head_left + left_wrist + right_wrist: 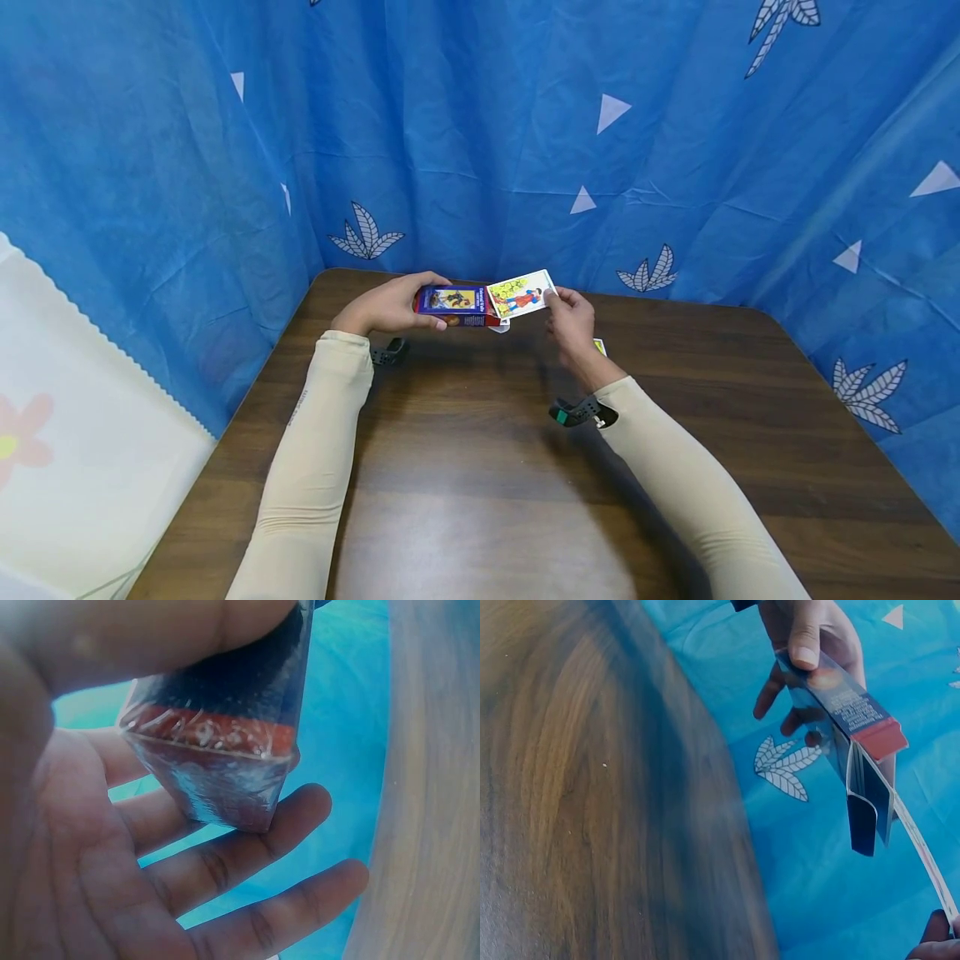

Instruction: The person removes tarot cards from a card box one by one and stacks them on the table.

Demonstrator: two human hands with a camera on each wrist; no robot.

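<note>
Box [453, 300] in left hand [388, 306], card [517, 294] in right [575, 327]

blue patterned curtain [480, 125], wooden table [465, 500], white flowered cloth [90, 367]

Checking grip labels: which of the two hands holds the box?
The left hand, which grips the box toward its closed end. The right hand instead pinches at least one picture card at the open end.
</note>
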